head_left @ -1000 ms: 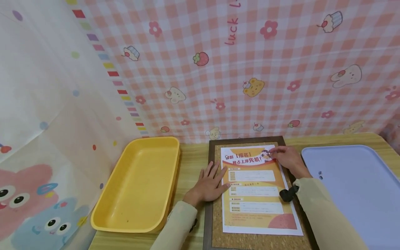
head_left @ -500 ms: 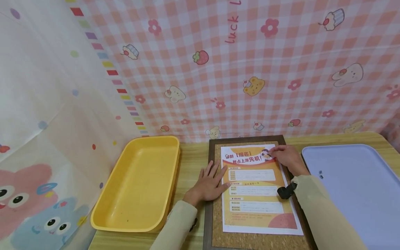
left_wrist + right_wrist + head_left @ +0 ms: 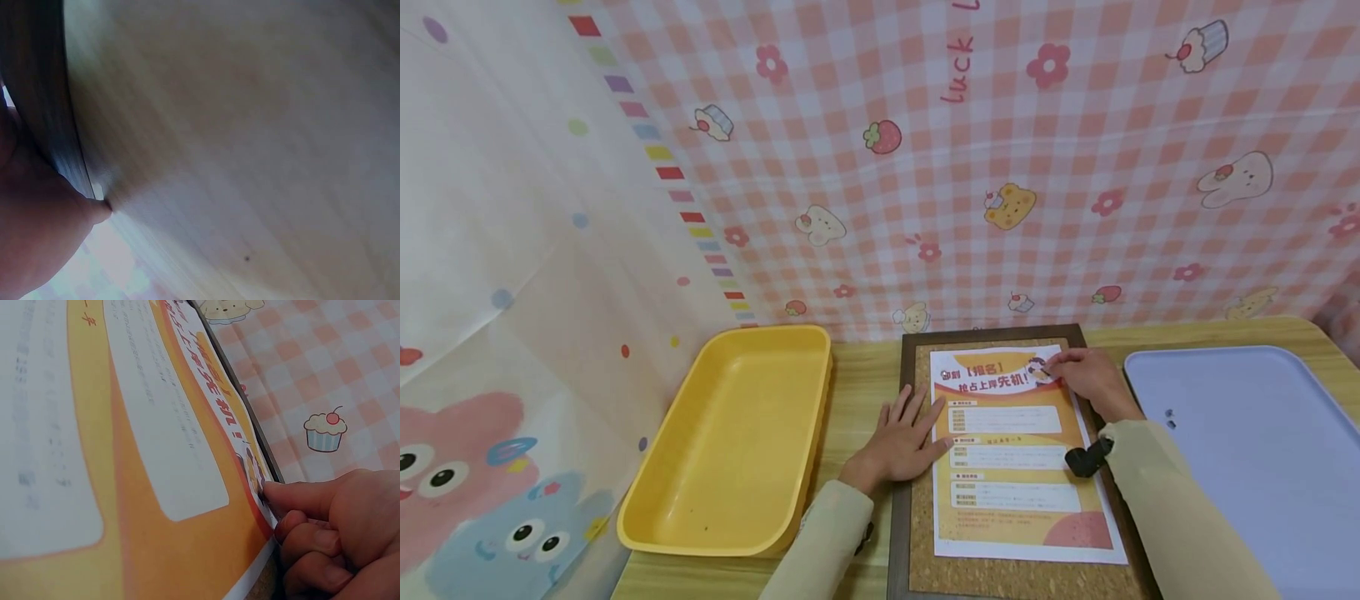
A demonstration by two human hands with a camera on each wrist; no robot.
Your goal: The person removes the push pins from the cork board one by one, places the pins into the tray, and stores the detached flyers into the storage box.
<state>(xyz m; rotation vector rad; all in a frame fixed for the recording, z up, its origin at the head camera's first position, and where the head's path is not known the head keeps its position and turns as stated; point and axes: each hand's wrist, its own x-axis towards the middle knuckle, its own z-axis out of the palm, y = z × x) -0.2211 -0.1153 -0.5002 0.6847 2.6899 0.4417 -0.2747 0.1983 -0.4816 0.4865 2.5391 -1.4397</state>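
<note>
A printed orange-and-white poster (image 3: 1015, 467) lies on a dark-framed cork board (image 3: 1045, 575). My left hand (image 3: 897, 446) rests flat with spread fingers across the board's left frame, its fingertips at the paper's edge. At the poster's upper right corner, my right hand (image 3: 1093, 383) pinches what looks like a small pushpin (image 3: 261, 495) against the paper; the fingertips mostly hide it. Another small pale pin (image 3: 944, 375) shows at the poster's upper left. In the left wrist view only part of the left hand (image 3: 44, 231) appears, beside the dark frame.
A yellow tray (image 3: 730, 546) stands to the left of the board. On the right is a lilac tray (image 3: 1255, 467) bearing two small pins (image 3: 1170, 418). Behind the wooden table (image 3: 857, 358) hangs a pink checked cloth (image 3: 925, 192).
The right wrist has tilted slightly, while its fingertips stay at the poster's upper right corner. My left hand has kept its place. The head view has shifted a little.
</note>
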